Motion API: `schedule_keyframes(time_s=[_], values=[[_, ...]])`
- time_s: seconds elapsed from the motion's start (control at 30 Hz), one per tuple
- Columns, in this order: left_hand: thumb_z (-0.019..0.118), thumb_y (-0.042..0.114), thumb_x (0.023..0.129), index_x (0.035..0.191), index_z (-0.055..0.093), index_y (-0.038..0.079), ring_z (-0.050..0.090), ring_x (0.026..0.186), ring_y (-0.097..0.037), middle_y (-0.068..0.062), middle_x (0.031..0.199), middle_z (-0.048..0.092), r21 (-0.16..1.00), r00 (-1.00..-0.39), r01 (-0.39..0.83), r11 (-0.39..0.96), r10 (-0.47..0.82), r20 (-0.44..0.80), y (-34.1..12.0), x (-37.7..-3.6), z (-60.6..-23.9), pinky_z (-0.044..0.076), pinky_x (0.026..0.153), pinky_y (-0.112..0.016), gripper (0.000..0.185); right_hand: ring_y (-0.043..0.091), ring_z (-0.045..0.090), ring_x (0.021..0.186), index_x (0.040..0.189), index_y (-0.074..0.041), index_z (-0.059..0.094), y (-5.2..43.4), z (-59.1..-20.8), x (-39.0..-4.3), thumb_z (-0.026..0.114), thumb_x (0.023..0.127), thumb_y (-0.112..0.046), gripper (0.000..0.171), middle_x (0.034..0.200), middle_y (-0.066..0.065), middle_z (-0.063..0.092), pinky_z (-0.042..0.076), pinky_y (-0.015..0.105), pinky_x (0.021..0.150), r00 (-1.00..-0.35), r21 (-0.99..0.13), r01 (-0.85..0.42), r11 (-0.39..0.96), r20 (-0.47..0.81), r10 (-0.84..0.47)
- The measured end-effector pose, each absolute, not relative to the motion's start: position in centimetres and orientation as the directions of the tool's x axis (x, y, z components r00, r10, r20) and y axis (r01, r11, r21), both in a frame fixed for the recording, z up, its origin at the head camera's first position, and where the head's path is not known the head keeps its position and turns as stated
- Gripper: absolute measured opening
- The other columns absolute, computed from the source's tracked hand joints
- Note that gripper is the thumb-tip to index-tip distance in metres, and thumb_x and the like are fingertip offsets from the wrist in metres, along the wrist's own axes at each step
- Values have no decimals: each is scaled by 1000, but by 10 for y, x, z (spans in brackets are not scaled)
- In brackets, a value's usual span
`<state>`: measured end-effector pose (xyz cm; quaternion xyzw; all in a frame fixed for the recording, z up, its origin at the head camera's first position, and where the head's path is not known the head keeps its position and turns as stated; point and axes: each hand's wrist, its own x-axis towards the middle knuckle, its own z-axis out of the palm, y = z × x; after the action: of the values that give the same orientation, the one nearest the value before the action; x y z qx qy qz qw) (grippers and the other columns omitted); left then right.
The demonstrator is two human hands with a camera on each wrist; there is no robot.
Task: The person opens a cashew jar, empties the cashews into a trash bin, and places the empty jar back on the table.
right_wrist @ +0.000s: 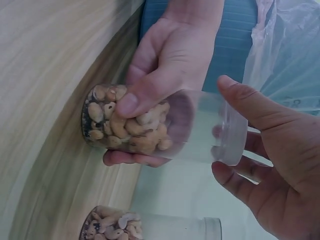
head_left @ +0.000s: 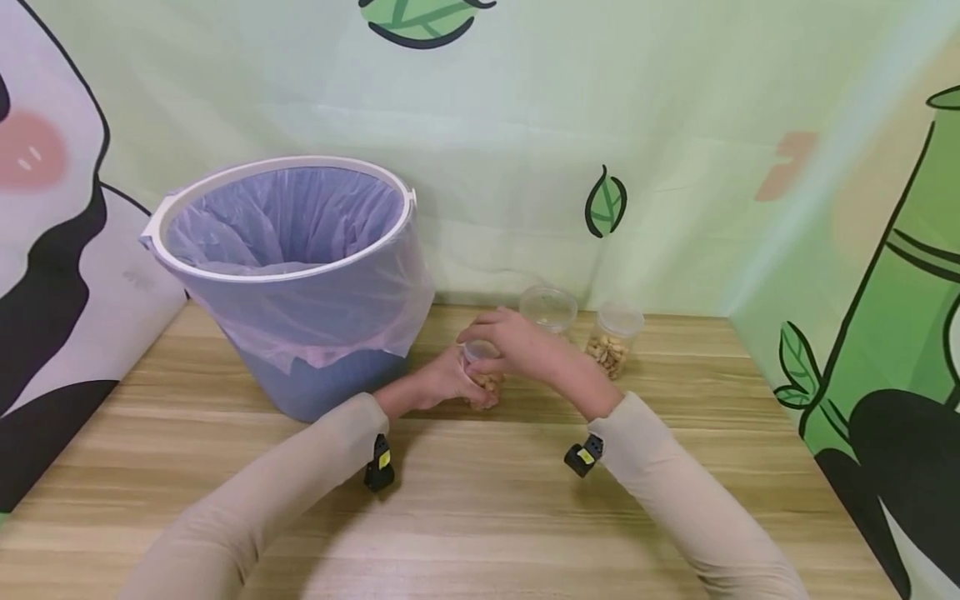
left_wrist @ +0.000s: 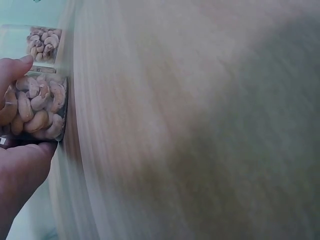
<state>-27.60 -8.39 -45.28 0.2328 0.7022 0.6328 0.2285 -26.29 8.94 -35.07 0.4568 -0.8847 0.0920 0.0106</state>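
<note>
A clear plastic jar (head_left: 483,375) partly filled with cashews stands on the wooden table (head_left: 480,517) in the middle. My left hand (head_left: 438,387) grips its lower body, thumb across the nuts. My right hand (head_left: 510,342) curls over the jar's top, thumb and fingers round the lid (right_wrist: 231,132). In the right wrist view the jar (right_wrist: 150,125) shows with the left hand (right_wrist: 165,65) wrapped round it and the right hand (right_wrist: 265,165) at its cap. The left wrist view shows the cashews (left_wrist: 37,107) held between thumb and fingers (left_wrist: 22,165).
A blue bin (head_left: 300,275) with a white rim and a purple bag stands at the back left, close to my left hand. Behind my right hand stand a second nut jar (head_left: 611,342) and an empty clear container (head_left: 549,308). A printed backdrop walls in the table.
</note>
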Motion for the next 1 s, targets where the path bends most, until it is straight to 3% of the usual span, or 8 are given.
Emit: schedule_keyframes(time_s=[0.4, 0.77, 0.87, 1.0], values=[[77, -19, 72, 121, 57, -3, 65, 93, -19, -10, 108, 68, 997, -790, 24, 76, 612, -27, -85, -275, -453, 58, 81, -31, 55, 24, 66, 115, 134, -10, 66, 91, -355, -267, 76, 93, -30, 47, 135, 8, 64, 52, 34, 102, -592, -243, -792, 560, 83, -802], [77, -19, 74, 118, 61, -7, 66, 89, -18, -9, 103, 70, 996, -793, 10, 91, 608, -48, -84, -275, -450, 57, 76, -29, 48, 25, 64, 117, 135, -9, 65, 94, -350, -266, 76, 93, -27, 47, 135, 10, 63, 51, 37, 103, -570, -278, -801, 530, 85, -817], [76, -18, 77, 115, 63, -10, 68, 80, -18, -8, 95, 71, 996, -783, -10, 94, 618, -66, -84, -275, -449, 58, 71, -30, 41, 29, 59, 126, 141, -9, 60, 91, -345, -263, 74, 95, -30, 52, 142, 12, 58, 47, 41, 108, -609, -265, -770, 580, 40, -792], [77, -15, 79, 112, 64, -11, 67, 70, -17, -6, 85, 72, 992, -778, -16, 123, 621, -89, -86, -275, -448, 56, 64, -29, 35, 34, 52, 133, 148, -10, 51, 81, -335, -255, 66, 100, -34, 56, 148, 17, 50, 44, 47, 111, -708, -226, -689, 689, 6, -706]])
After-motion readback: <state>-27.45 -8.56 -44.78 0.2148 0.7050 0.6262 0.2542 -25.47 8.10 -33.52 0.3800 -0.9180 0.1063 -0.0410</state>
